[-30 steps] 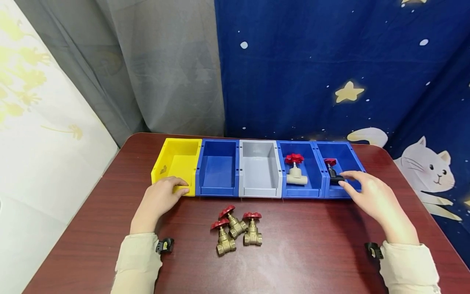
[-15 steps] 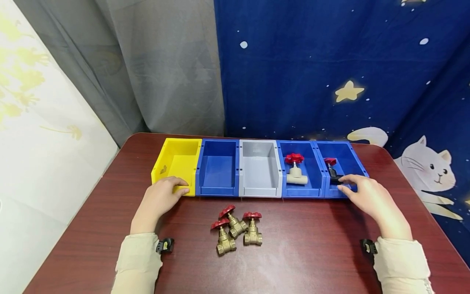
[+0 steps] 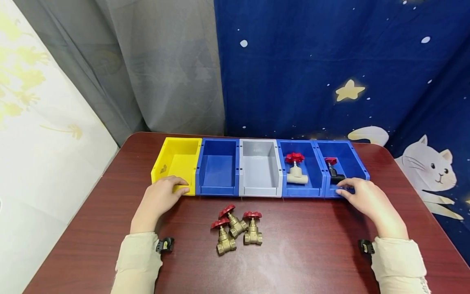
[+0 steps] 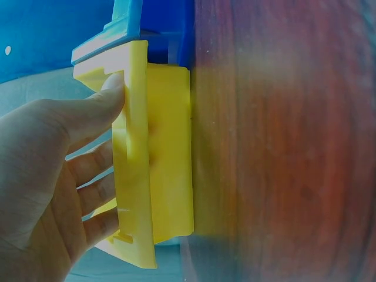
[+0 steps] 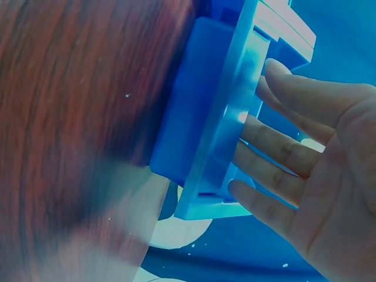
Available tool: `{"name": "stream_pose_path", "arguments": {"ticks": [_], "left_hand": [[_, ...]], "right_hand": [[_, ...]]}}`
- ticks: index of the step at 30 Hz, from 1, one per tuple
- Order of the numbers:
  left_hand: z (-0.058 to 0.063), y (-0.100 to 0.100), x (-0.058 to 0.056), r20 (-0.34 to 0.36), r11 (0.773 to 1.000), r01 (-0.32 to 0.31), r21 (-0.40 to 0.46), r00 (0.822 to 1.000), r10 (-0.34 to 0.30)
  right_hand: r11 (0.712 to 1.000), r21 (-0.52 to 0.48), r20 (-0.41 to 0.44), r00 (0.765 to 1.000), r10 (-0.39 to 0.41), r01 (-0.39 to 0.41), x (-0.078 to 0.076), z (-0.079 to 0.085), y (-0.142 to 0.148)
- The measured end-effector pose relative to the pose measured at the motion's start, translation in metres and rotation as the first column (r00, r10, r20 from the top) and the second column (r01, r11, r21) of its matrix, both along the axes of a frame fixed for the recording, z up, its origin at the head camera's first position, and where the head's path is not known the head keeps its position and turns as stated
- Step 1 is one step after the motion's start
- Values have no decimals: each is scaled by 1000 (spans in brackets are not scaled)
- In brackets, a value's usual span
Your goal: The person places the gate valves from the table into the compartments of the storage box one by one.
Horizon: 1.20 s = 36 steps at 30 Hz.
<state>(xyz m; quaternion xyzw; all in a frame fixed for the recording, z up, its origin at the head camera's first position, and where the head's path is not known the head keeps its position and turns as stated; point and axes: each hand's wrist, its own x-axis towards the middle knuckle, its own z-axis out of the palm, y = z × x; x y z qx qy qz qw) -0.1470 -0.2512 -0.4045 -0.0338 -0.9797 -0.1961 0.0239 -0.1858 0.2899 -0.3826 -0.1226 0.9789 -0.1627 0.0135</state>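
The front lip of the yellow bin (image 3: pixel 183 163) is grasped in the left hand's (image 3: pixel 159 200) grip. Three brass valves (image 3: pixel 237 226) are left out on the wood-grain worktop (image 3: pixel 293 265); a beige valve (image 3: pixel 296 176) is stowed in the fourth bin (image 3: pixel 302 192), a black valve (image 3: pixel 335 176) in the fifth bin (image 3: pixel 352 157), so the work seems under halfway. There, the right hand's (image 3: pixel 372 202) grip is released. Behind, a grey curtain (image 3: pixel 172 69) and a starry blue curtain (image 3: pixel 293 69) are hung.

Rightmost bin (image 3: pixel 343 152): black valve (image 3: pixel 335 177) (apparently lying).
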Motion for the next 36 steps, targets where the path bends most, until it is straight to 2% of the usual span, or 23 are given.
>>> {"name": "stream_pose_path", "arguments": {"ticks": [11,19,24,30,36], "left_hand": [[-1,1,0,-19,1000,14,-8,1000,-14],[7,0,3,-45,999,4,-34,999,-5],[13,2,4,-82,999,17,-51,996,-21],[19,8,7,-120,997,18,-78,992,-27],[31,21,11,-144,994,36,-100,988,-50]], "right_hand": [[1000,23,-51,999,1,0,0,-6,-1],[1000,27,-68,998,-3,5,-2,-10,-3],[1000,22,-82,997,-7,9,-1,-11,-4],[999,30,-79,997,-15,17,-2,-11,-4],[999,33,-91,996,-11,14,-1,-13,-4]]}}
